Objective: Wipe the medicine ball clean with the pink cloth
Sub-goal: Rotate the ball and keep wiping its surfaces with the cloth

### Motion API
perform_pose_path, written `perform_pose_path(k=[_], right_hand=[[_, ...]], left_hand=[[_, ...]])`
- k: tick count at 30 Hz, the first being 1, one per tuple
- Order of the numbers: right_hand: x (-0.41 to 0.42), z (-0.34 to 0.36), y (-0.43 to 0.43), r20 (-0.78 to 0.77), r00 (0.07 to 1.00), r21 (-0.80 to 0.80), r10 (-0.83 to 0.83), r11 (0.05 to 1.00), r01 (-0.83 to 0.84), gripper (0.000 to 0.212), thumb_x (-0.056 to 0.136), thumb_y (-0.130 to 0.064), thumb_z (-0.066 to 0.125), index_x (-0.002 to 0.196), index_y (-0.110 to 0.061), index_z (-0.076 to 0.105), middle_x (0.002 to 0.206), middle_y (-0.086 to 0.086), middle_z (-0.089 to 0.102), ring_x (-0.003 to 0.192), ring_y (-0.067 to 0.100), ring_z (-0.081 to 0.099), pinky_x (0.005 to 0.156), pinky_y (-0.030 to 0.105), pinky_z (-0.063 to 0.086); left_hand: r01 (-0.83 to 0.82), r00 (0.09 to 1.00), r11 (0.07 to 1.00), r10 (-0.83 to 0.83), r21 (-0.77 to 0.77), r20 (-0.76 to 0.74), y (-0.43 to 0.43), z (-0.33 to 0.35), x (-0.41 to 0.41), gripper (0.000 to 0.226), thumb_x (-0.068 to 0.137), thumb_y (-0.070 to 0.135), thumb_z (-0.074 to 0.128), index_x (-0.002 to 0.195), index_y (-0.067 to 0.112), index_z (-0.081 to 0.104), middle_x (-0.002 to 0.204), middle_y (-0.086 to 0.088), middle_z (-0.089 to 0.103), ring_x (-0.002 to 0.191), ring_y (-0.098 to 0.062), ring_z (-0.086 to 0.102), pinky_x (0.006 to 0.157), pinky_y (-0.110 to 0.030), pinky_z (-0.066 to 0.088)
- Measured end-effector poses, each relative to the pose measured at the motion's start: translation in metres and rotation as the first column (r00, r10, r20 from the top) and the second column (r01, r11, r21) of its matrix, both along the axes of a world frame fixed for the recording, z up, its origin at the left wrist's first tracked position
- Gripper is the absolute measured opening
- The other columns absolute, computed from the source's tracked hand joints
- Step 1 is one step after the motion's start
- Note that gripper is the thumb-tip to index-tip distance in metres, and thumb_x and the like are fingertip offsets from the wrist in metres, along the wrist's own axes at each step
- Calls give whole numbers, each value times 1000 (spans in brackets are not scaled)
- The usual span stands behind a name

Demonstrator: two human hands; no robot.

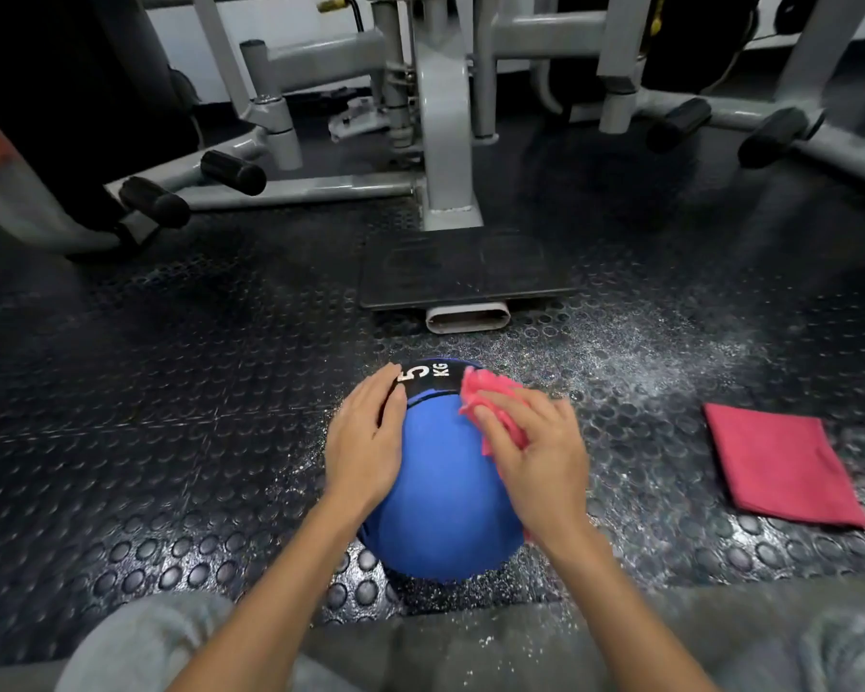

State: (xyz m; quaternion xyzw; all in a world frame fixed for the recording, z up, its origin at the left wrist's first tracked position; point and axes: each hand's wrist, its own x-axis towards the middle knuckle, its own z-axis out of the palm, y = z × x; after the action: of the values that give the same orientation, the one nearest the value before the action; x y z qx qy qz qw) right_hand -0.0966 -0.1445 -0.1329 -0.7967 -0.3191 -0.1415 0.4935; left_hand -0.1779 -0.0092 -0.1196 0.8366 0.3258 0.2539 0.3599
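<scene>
Nearest you: your grey trouser knees [141, 646] fill the bottom edge, with both bare forearms reaching forward over them.

The blue medicine ball [440, 496] sits on the black studded floor mat [171, 442] right in front of your knees, centre frame. White specks are scattered on the mat around it and off to the right.

Your left hand [365, 442] lies flat on the ball's left side, fingers straight and together, grasping nothing. The fingertips reach the black band marked "5 KG" [423, 376] on the far top of the ball.

Your right hand [535, 467] is on the ball's upper right. Its fingers are bent over the bunched pink cloth [490, 392] and hold it against the surface. The cloth pokes out past the fingertips and between the digits. This hand is slightly blurred.

To the right, well apart from the ball, a folded red cloth [785, 467] lies flat on the mat.

Further out, straight ahead: a black footplate [465, 272] with a pale tube end [468, 317] under its near edge.

Behind it is the grey machine frame [445, 142], with black roller pads [233, 172] sticking out left and right.
</scene>
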Motion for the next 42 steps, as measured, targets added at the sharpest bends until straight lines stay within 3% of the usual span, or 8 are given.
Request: perform_pose_path(k=[4, 8, 14, 21, 26, 32, 39, 42], right_hand=[[28, -12, -20, -551, 831, 51, -75, 991, 123, 19, 86, -35, 60, 97, -25, 72, 75, -13, 67, 81, 13, 65, 64, 20, 44], [31, -15, -39, -625, 773, -34, -109, 993, 113, 24, 86, -31, 60, 104, -18, 69, 65, -16, 61, 59, 5, 61, 47, 13, 44], [17, 13, -23, -548, 836, 108, -23, 989, 98, 16, 84, -31, 62, 99, -34, 68, 80, -21, 67, 67, -6, 62, 63, 20, 55], [-55, 17, 59, 118, 957, -191, 267, 951, -242, 16, 84, -48, 54, 92, -43, 67, 109, -23, 62, 86, 14, 48, 73, 27, 43], [-11, 18, 76, -292, 952, -118, 92, 984, -131, 23, 85, -48, 53, 96, -37, 70, 106, -15, 63, 94, 19, 55, 78, 34, 47], [-57, 39, 85, 143, 941, -350, 307, 905, -242, 19, 83, -45, 55, 91, -37, 70, 100, -16, 65, 87, 19, 48, 64, 33, 48], [19, 29, 70, -499, 867, -185, -13, 978, -92, 22, 82, -45, 60, 96, -32, 71, 98, -6, 71, 96, 19, 63, 68, 24, 40], [-11, 27, 65, -249, 963, -144, 107, 979, -146, 10, 81, -41, 62, 86, -39, 71, 99, -24, 67, 84, 3, 56, 69, 14, 41]], left_hand=[[91, 988, 995, -95, 35, 123, -5, -10, -16, 44, 88, 35, 38, 127, 25, 54, 128, 22, 46, 119, 9, 38, 102, -8, 22], [221, 964, 956, -183, -194, 193, 28, -15, -30, 37, 84, 46, 42, 118, 34, 53, 131, 15, 51, 124, 9, 42, 109, -15, 25], [40, 995, 981, -56, -188, -78, 67, -1, -45, 33, 101, 29, 35, 128, 34, 52, 139, 10, 47, 135, -12, 35, 106, -21, 21], [-123, 992, 945, 129, -304, 2, 64, -7, -48, 36, 89, 37, 37, 115, 41, 61, 131, 14, 56, 126, -8, 47, 112, -35, 29], [-181, 983, 931, 174, -316, -50, 69, -1, -45, 35, 93, 40, 36, 119, 44, 60, 133, 16, 55, 126, -12, 46, 110, -36, 30], [-171, 982, 953, 145, -251, -119, 67, 4, -37, 34, 97, 35, 36, 121, 42, 58, 133, 7, 57, 124, -19, 48, 106, -37, 31], [-179, 982, 954, 157, -239, -106, 56, 6, -37, 34, 98, 36, 34, 119, 46, 58, 133, 13, 55, 124, -16, 47, 103, -35, 32], [-158, 983, 969, 135, -190, -126, 55, 10, -28, 32, 97, 37, 37, 118, 44, 60, 131, 14, 57, 122, -17, 48, 101, -34, 33]])
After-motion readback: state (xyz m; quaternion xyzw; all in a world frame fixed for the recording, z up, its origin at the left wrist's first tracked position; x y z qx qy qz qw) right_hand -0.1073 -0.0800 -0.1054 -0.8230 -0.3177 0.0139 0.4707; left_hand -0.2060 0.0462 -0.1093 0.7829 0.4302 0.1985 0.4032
